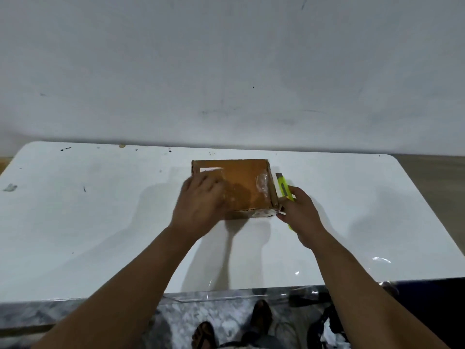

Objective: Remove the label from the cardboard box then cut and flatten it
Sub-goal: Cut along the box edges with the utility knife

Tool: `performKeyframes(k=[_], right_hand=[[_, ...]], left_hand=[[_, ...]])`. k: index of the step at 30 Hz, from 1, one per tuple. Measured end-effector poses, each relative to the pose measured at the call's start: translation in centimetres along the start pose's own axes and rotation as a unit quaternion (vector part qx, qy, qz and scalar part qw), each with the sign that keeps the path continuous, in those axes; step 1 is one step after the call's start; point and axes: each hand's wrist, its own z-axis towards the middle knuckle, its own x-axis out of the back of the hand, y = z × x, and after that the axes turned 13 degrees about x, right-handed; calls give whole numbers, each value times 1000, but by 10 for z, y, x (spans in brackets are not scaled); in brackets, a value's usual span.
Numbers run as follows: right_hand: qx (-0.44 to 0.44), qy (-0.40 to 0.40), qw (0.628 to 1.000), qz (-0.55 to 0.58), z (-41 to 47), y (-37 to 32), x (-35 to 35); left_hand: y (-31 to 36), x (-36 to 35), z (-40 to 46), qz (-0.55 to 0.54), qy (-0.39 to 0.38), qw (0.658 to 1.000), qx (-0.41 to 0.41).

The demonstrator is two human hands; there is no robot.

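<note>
A brown cardboard box (245, 183) sits near the middle of the white table (100, 222), with clear tape on its top and a white label remnant (210, 169) at its far left corner. My left hand (201, 202) lies flat on the box's left half and presses down on it. My right hand (299, 212) grips a yellow-green utility knife (283, 186) beside the box's right side, blade end pointing away from me along the right edge.
The table's far edge meets a grey-white wall. Small dark specks and a scrap (10, 187) lie on the table at the left. Below the near edge are my sandalled feet (261, 313) and a dark bag (329, 326) on a marbled floor.
</note>
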Motion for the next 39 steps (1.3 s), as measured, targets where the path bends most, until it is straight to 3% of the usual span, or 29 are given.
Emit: performKeyframes(k=[4, 10, 17, 22, 39], right_hand=[[-18, 5, 996, 82, 0, 3, -9], [-21, -29, 980, 195, -9, -1, -20], [100, -69, 992, 28, -35, 21, -26], [180, -123, 967, -136, -55, 49, -17], [205, -149, 948, -194, -78, 41, -26]], left_hand=[[40, -3, -9, 35, -140, 989, -36], [45, -9, -5, 10, -175, 984, 39], [19, -3, -3, 8, -197, 979, 57], [9, -3, -5, 41, -221, 973, 45], [4, -9, 2, 72, -261, 962, 38]])
